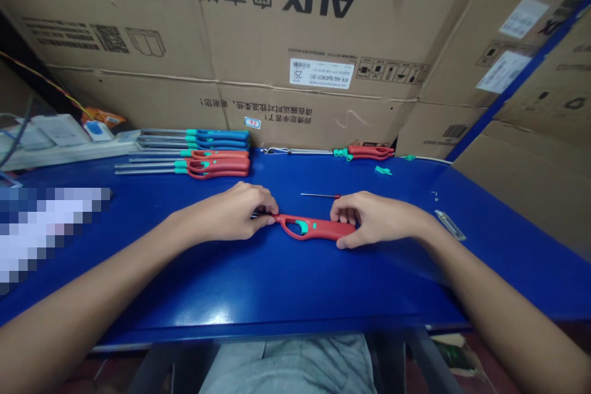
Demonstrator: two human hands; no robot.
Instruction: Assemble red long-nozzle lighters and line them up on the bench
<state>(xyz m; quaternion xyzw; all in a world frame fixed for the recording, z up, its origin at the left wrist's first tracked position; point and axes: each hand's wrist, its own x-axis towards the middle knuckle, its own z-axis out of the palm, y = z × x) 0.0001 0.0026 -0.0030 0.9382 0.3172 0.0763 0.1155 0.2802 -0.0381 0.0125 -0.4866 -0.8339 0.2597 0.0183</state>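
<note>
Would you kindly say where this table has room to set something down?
Bare: the blue table between both forearms, from the red utility lighter to the near edge. Crowded: back left, with red and blue lighters.

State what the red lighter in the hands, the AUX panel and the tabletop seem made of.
Red lighter: probably moulded plastic, satin, given its even colour and smooth curves.
AUX panel: most likely cardboard, matte brown, with printing and fold creases.
Tabletop: glossy blue, showing a bright reflection; paint, laminate or plastic, I cannot tell.
</note>
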